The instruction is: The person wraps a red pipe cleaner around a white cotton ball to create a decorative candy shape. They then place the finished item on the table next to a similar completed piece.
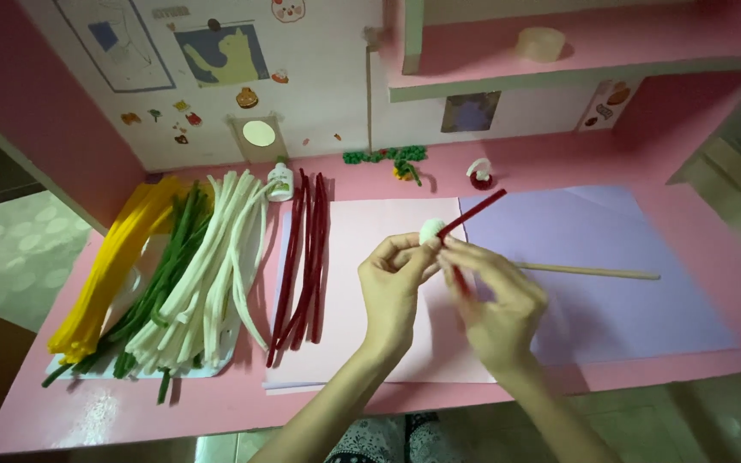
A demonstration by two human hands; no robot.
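Note:
My left hand [392, 287] pinches a small white fuzzy coil [431, 231] over a pink paper sheet [362, 240]. My right hand [495, 300] holds a dark red pipe cleaner [473, 214] whose upper end sticks out up and to the right, touching the white coil. A thin wooden stick [593, 272] lies on the lilac paper sheet [611, 257] to the right of my hands.
Bundles of yellow [113, 266], green [160, 274], white [212, 266] and dark red pipe cleaners [302, 257] lie at the left of the pink desk [696, 214]. A small glue bottle [280, 181], green trimmings [388, 156] and a small red-and-white figure [479, 175] stand at the back.

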